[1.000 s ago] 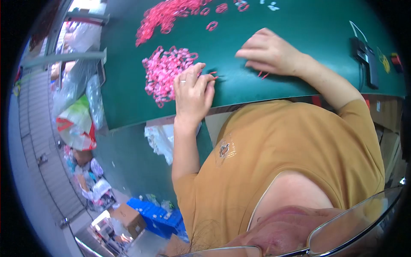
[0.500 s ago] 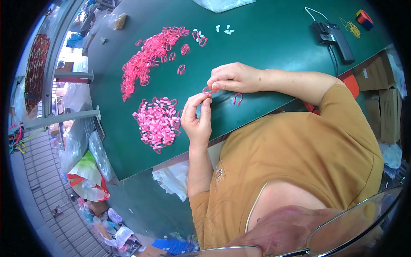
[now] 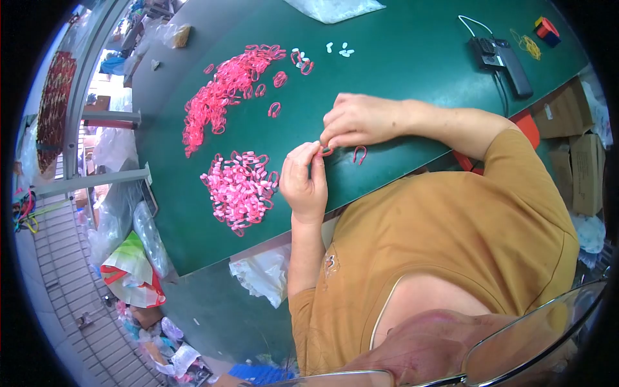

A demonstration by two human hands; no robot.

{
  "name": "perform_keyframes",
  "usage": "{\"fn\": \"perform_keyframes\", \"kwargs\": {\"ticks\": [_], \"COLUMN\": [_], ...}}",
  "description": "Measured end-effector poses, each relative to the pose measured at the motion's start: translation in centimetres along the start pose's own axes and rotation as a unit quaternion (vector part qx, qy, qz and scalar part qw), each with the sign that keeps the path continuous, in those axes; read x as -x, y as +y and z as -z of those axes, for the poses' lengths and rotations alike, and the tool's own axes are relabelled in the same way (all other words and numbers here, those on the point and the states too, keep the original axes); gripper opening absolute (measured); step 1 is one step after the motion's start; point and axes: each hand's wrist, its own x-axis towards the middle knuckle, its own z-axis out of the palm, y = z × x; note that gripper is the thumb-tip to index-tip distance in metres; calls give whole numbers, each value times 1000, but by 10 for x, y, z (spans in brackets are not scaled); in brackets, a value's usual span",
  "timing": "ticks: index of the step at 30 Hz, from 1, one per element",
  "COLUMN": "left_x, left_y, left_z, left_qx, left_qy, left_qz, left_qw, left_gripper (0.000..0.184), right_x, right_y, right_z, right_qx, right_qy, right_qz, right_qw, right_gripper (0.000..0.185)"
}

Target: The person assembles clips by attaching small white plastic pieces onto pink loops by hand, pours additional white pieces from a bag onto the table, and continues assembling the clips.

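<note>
- You wear a mustard-brown T-shirt (image 3: pixel 445 219) of plain, soft-looking cloth, with folds running across the front.
- Your left sleeve (image 3: pixel 304 326) and right sleeve (image 3: pixel 512 155) are short, in the same mustard cloth, and leave the forearms bare.
- Your neckline (image 3: pixel 387 300) opens wide and carries a thin, pale edging.
- On the left side of your chest sits a small emblem (image 3: pixel 331 262) with dark and light parts; its design is too small to read.
- Your glasses (image 3: pixel 529 335) have clear lenses, a thin, shiny rim and a slim bridge.
- Your left hand (image 3: pixel 305 187) and right hand (image 3: pixel 366 121) are bare.
</note>
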Motion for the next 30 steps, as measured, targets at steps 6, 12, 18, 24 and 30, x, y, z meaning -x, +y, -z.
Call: {"fn": "perform_keyframes", "kwargs": {"ticks": [6,12,18,24,30], "left_x": [15,23,22,20,18], "left_y": [-7,-8,-15,-16,-11], "left_z": [2,4,1,0,2], "left_qx": [-29,-62,-39,-78,-78], "left_qy": [-31,-66,-58,-62,-68], "left_qz": [61,49,71,23,22], "left_qw": [997,995,995,995,994], "left_gripper": [19,15,15,15,16], "right_x": [-8,-24,-33,-32,-34], "right_y": [90,128,133,129,134], "right_z": [76,79,64,67,69], "right_qx": [166,183,269,283,272], "right_qy": [35,31,-15,-32,-61], "right_qz": [-264,-369,-335,-332,-299], "right_qw": [950,911,903,899,912], "right_gripper": [27,24,19,22,23]}}
